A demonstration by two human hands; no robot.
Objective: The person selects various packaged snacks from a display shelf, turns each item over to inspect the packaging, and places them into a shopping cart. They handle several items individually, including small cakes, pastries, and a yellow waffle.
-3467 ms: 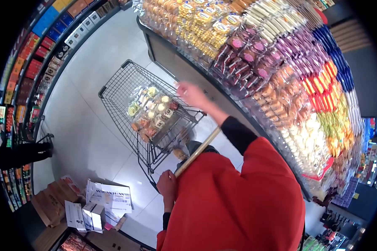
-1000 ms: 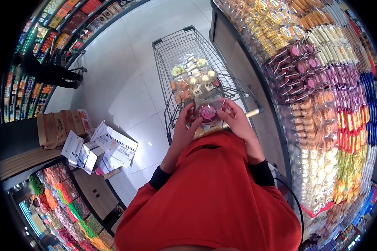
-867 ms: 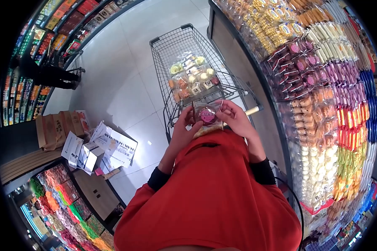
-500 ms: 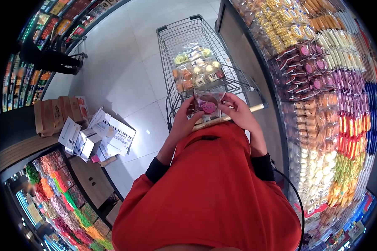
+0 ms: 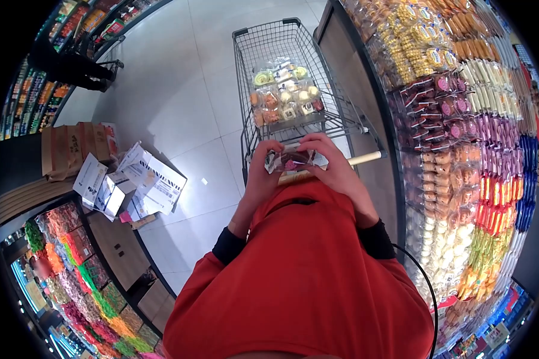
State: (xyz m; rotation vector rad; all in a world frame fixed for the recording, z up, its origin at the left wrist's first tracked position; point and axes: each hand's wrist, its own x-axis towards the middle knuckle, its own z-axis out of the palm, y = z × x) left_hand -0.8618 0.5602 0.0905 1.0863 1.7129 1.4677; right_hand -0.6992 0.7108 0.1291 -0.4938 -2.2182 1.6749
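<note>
In a supermarket aisle, seen from the head camera, a shopper in a red sweater (image 5: 299, 281) with black cuffs holds a small clear snack packet (image 5: 289, 161) in both hands, close to the chest and just above the handle (image 5: 365, 158) of a wire shopping cart (image 5: 263, 36). The left hand (image 5: 261, 175) grips the packet's left edge and the right hand (image 5: 334, 166) its right edge; the fingers (image 5: 308, 141) of both curl over the top and pinch the wrapper between them, which lies nearly flat and shows a pink label with dark contents. The cart stands directly ahead on the pale tiled floor (image 5: 179, 90), its basket holding a clear tray of assorted pastries (image 5: 284, 99) near the handle end. To the shopper's right, just beside the cart, a long shelf display (image 5: 461, 119) rises in packed rows of wrapped snacks in yellow, purple, orange, red and white. On the floor to the left, well apart from the cart, lie several opened cardboard boxes (image 5: 135, 182), some brown, some white with print. Farther off at upper left, another person in dark clothes (image 5: 72, 66) stands by a second cart against a stocked shelf.
</note>
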